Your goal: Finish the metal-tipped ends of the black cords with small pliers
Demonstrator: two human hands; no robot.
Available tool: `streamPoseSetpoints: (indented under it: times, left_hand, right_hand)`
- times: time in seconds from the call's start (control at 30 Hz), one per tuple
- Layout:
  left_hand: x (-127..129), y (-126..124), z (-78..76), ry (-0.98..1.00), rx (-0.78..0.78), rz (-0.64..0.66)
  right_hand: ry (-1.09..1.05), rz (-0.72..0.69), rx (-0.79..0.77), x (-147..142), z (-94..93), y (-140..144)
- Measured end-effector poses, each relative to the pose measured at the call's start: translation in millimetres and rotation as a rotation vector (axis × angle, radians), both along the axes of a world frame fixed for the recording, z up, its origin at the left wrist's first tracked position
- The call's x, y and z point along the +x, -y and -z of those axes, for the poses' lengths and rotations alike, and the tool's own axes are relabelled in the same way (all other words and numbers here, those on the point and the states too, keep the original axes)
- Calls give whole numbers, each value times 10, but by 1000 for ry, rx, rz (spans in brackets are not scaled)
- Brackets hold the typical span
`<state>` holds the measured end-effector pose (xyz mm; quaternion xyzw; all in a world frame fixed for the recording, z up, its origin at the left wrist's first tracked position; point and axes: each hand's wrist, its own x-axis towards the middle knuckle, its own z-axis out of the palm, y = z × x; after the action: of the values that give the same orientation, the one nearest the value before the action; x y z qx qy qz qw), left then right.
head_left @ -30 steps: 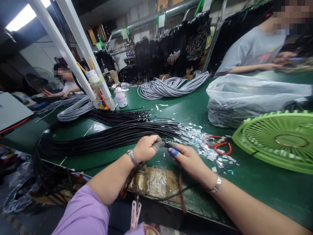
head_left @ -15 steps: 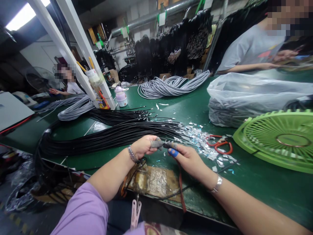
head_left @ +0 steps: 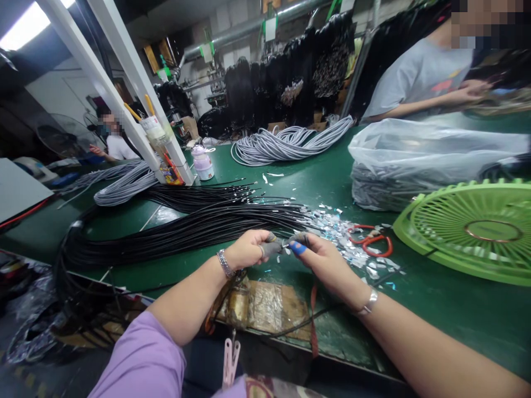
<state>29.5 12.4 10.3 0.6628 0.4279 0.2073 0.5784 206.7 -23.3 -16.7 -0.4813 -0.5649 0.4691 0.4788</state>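
Across the bench (head_left: 323, 155) before us, the black cables (head_left: 174, 237) lie bundled, their free ends reaching the scrap pile (head_left: 338, 229). Since half a second ago, our right hand (head_left: 327, 264) has shifted, its blue-wrapped thumb coming up level with the fingers of our left hand (head_left: 249, 250). Both are pinched closed on a small tip (head_left: 285, 246), probably a cable end, now showing pale between them; we judge it still being worked.
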Motion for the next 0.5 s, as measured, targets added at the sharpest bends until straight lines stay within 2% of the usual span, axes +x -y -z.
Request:
streamPoseSetpoints:
  times: [0.13,0.23,0.37,0.5]
  left_hand:
    - [-15,-4,30,86,79,36]
    - [-20,-7,35,126,144,43]
    - [-17,-22,39,87,211,16]
    - [-14,-31,67,24,174,6]
  right_hand:
    - [-234,-120,-235,-41,23,6]
    - [-313,-164,-303,-59,39,13]
    - [-197,-55,-128,-51,43,11]
    - [-132,-31,65,-44,83,-17]
